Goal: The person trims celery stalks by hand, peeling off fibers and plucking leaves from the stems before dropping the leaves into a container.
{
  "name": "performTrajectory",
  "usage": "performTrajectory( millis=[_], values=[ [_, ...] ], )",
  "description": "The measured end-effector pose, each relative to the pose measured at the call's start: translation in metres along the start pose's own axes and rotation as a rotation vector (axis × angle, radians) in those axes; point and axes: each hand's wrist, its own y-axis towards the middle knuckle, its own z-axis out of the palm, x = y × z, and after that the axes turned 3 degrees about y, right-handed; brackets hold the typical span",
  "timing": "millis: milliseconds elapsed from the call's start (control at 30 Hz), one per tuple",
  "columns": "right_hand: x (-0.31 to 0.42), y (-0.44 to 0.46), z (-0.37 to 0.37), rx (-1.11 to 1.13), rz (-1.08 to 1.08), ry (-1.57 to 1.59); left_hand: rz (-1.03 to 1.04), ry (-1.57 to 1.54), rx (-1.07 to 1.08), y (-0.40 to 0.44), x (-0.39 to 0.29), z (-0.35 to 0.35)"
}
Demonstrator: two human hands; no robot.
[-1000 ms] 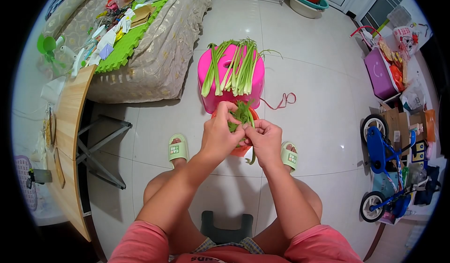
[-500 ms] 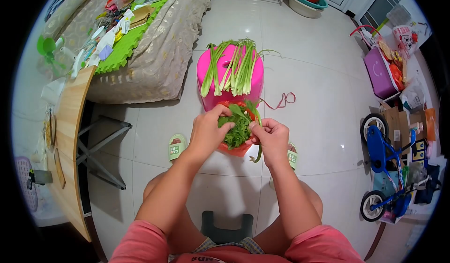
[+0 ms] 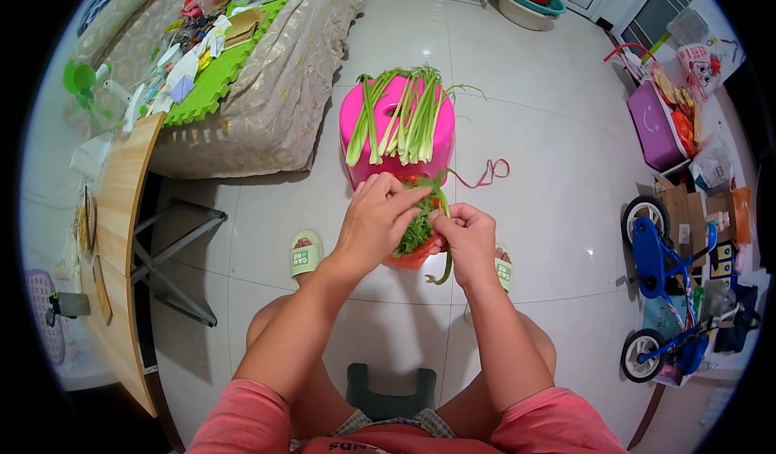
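A green celery stalk (image 3: 442,271) with a leafy top is pinched between the thumb and fingers of my right hand (image 3: 469,240); its lower end hangs curved below the hand. My left hand (image 3: 370,221) is beside the stalk's leafy top, index finger and thumb stretched apart over the leaves. Under both hands, a red plastic bag (image 3: 414,260) holds a heap of picked green leaves (image 3: 416,234), partly hidden by my left hand. Just beyond, several trimmed celery stalks (image 3: 416,126) lie side by side on a pink stool (image 3: 349,118).
A red string (image 3: 491,173) lies on the tiled floor right of the stool. To the left are a cloth-covered bed (image 3: 267,122) and a wooden folding table (image 3: 121,244). A blue balance bike (image 3: 659,268) and a purple bin (image 3: 655,126) stand at right; stacked basins (image 3: 525,9) are behind.
My left hand has shifted right and turned, its index finger now reaching across the leaves toward the stalk. The right hand keeps its pinch on the celery stalk, nearly unmoved.
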Motion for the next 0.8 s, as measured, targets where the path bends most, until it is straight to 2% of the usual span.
performTrajectory(
  millis=[33,267,567,700,800],
  values=[
    [0.000,0.000,0.000,0.000,0.001,0.000,0.047,0.021,0.022,0.000,0.001,0.000],
    [0.003,-0.001,-0.003,0.026,-0.017,0.007,0.037,0.021,-0.050,0.002,-0.006,-0.004],
    [0.011,-0.003,-0.003,0.040,0.017,0.088,0.033,0.011,0.019,-0.001,-0.003,0.000],
    [0.010,-0.002,-0.001,0.019,0.023,0.162,-0.054,-0.071,0.016,-0.002,-0.004,0.004],
    [0.005,-0.003,-0.002,0.012,-0.001,0.090,-0.161,-0.112,-0.046,-0.003,-0.003,0.007]
  ],
)
